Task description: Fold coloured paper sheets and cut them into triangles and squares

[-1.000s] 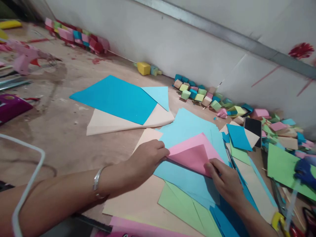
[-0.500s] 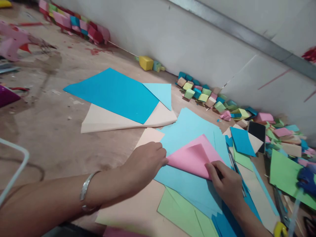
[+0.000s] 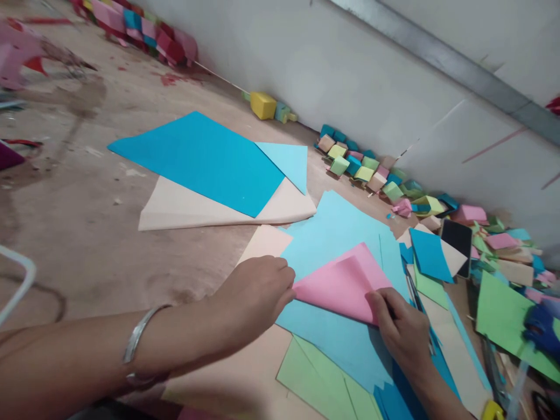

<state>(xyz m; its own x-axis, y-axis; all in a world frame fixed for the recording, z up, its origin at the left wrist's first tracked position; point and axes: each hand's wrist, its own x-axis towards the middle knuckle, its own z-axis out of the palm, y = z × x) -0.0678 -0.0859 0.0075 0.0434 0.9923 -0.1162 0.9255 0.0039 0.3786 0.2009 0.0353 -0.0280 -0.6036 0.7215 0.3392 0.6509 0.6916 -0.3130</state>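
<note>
A pink sheet of paper [image 3: 343, 280], folded over into a triangle, lies over the light blue sheets [image 3: 341, 224]. My left hand [image 3: 262, 291], with a silver bangle at the wrist, is closed at the paper's left corner; its fingertips are partly hidden. At the lower right corner my right hand [image 3: 400, 321] pinches the paper between thumb and fingers. Green paper [image 3: 319, 373] and a large peach sheet [image 3: 245, 373] lie below the light blue ones.
A blue sheet [image 3: 196, 163] rests on folded peach paper [image 3: 175, 207] at the back left. Small folded paper boxes [image 3: 359, 163] line the wall. To the right are a phone [image 3: 456, 245], a glue gun [image 3: 542, 326], scissors [image 3: 494, 373] and green paper [image 3: 499, 315].
The view has shifted slightly. Both hands stay on the pink paper's corners, and its fold looks a little flatter than before.
</note>
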